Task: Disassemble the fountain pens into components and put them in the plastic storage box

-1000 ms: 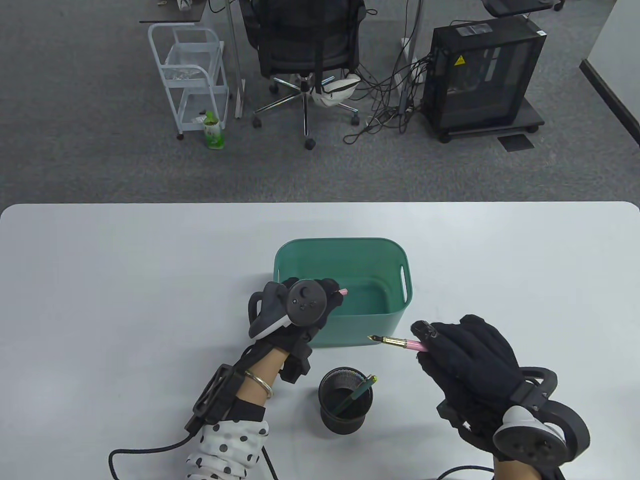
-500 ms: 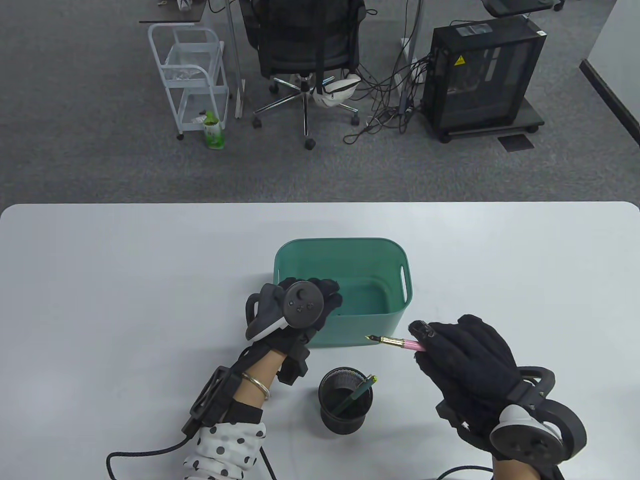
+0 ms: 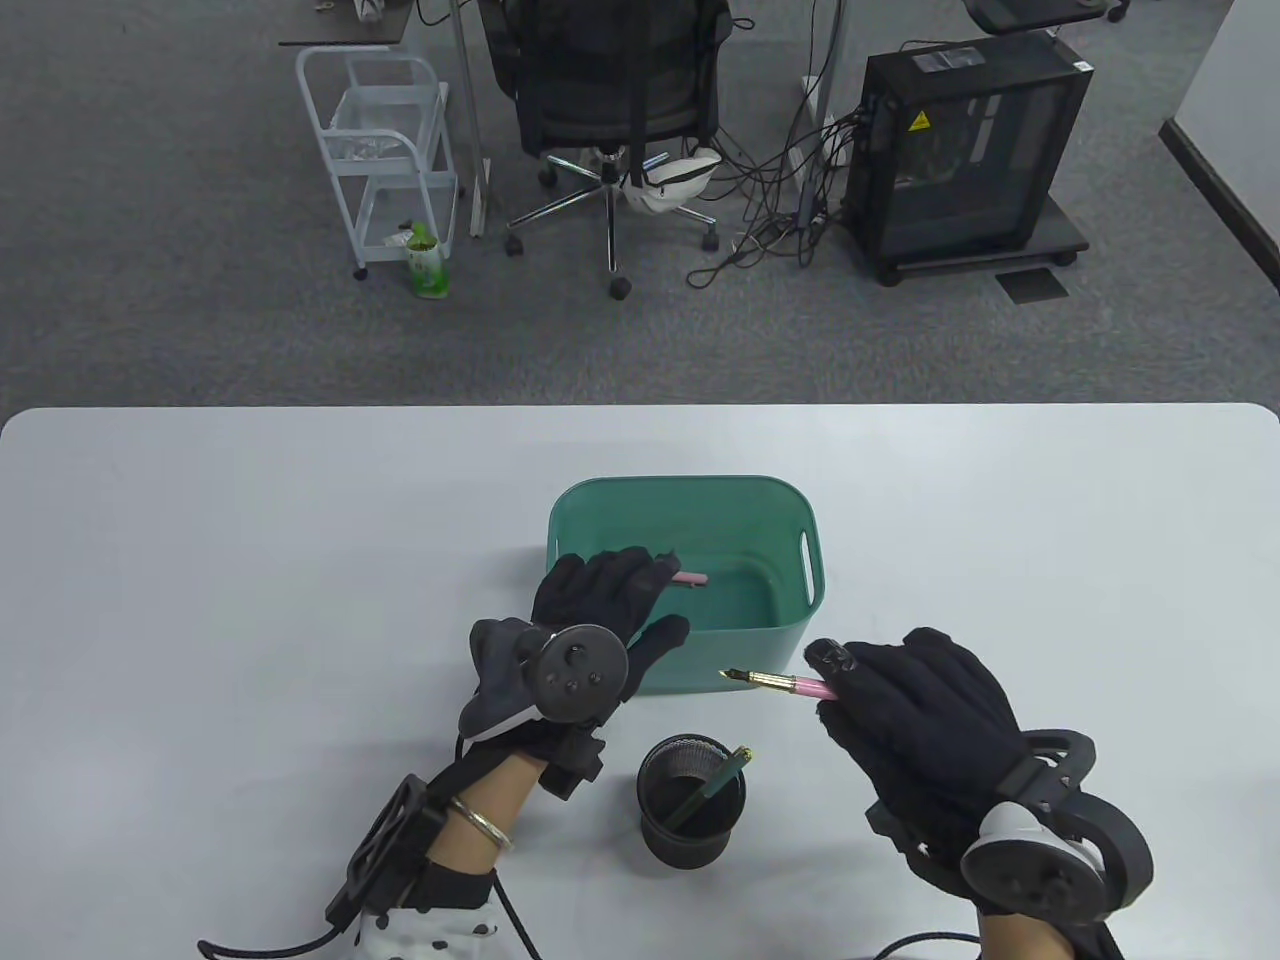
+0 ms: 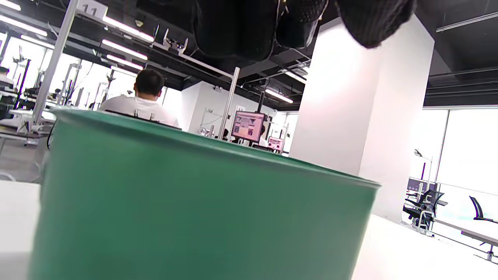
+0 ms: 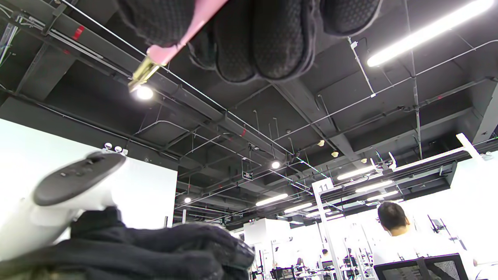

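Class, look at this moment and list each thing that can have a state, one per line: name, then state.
Green storage box: upright, open-topped, pink pen cap inside.
Left hand: fingers spread over box, holding nothing.
Right hand: grips pink fountain pen, uncapped, nib toward the left.
Black mesh pen holder: upright, holds green pen, leaning.

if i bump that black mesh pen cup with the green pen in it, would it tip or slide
The mesh pen cup looks light, so a nudge would probably slide it on the smooth table. Its base seems narrower than its rim, and the green pen leans out over one side, so a high bump might tip it that way.
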The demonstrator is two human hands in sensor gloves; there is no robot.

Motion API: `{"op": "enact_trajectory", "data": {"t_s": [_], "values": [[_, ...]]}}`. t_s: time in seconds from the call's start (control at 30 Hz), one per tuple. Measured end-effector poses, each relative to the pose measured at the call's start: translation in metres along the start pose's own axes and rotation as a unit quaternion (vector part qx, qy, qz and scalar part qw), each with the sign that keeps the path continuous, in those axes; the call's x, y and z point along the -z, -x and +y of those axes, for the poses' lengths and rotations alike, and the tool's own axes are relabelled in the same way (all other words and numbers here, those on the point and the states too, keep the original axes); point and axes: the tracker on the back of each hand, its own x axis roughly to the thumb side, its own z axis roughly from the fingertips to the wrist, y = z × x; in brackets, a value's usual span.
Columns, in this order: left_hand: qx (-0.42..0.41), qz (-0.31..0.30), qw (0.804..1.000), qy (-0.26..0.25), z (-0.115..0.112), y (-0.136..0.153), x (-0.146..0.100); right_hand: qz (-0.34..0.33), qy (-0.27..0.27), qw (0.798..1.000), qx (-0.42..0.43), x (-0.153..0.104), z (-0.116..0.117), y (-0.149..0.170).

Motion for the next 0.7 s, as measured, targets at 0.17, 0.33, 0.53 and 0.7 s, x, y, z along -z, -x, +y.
{"op": "enact_trajectory", "data": {"t_s": [0.17, 0.33, 0.53, 0.7], "values": [[-0.014, -0.015, 0.999, -0.033, 0.013, -0.006, -0.021, -0.003, -0.012, 1.0, -0.005, 0.0, 0.005, -0.001], [-0.024, -0.032, 0.997, -0.07, 0.024, -0.012, -0.041, -0.006, -0.021, 1.0, -0.011, 0.0, 0.009, -0.002], [-0.008, -0.054, 0.993, -0.102, 0.034, -0.022, -0.059, -0.007, -0.028, 1.0, -0.011, 0.0, 0.012, -0.003], [0.001, -0.069, 0.992, -0.109, 0.038, -0.028, -0.067, -0.009, -0.034, 0.999, -0.016, 0.0, 0.015, -0.004]]}}
